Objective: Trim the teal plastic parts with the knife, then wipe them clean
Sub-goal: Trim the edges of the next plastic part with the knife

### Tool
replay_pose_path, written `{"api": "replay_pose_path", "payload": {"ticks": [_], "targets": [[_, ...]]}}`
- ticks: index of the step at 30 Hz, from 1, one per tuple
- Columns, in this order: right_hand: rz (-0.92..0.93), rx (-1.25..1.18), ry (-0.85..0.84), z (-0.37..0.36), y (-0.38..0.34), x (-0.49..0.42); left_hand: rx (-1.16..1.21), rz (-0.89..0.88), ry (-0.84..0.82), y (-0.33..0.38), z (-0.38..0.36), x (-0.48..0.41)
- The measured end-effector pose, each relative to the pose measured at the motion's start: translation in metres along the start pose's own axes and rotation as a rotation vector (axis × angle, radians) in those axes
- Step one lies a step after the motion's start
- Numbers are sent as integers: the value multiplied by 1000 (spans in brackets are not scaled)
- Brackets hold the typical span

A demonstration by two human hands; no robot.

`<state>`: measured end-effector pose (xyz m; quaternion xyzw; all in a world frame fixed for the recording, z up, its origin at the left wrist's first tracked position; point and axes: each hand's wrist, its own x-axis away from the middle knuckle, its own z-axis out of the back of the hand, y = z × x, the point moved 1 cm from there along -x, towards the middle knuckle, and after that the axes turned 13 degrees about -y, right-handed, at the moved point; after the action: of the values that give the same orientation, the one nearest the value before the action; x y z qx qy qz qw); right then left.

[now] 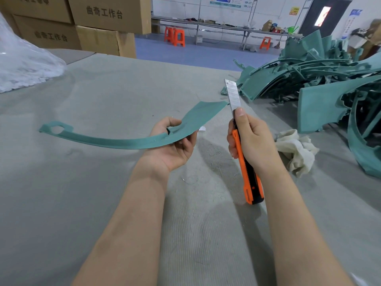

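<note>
My left hand [175, 141] grips a long curved teal plastic part [115, 141] near its wide end, palm up, above the grey table. The part's thin arm reaches left and ends in a loop with a hole. My right hand [251, 139] holds an orange and black utility knife [247, 172] upright, thumb pressed against the base of its long extended blade [233, 96]. The blade's edge stands right beside the wide end's far corner; I cannot tell whether they touch. A crumpled off-white rag [296, 151] lies on the table just right of my right hand.
A big heap of teal plastic parts [321, 79] fills the table's right side. A clear plastic bag [22, 65] sits at far left, with stacked cardboard boxes [92, 27] behind it. The grey felt table [103, 96] extends ahead; orange stools stand on the blue floor beyond.
</note>
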<state>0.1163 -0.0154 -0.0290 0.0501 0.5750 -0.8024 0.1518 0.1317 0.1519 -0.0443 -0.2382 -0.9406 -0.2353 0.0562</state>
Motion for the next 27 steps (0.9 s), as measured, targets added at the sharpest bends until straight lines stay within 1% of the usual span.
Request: {"api": "replay_pose_path", "payload": {"ticks": [14,27], "targets": [[13,-30,-1,1,1,-1,-38,3,0,0,-1,0],[30,-56,-7,1,-1,0,-20,1,1,0,-1,0]]}}
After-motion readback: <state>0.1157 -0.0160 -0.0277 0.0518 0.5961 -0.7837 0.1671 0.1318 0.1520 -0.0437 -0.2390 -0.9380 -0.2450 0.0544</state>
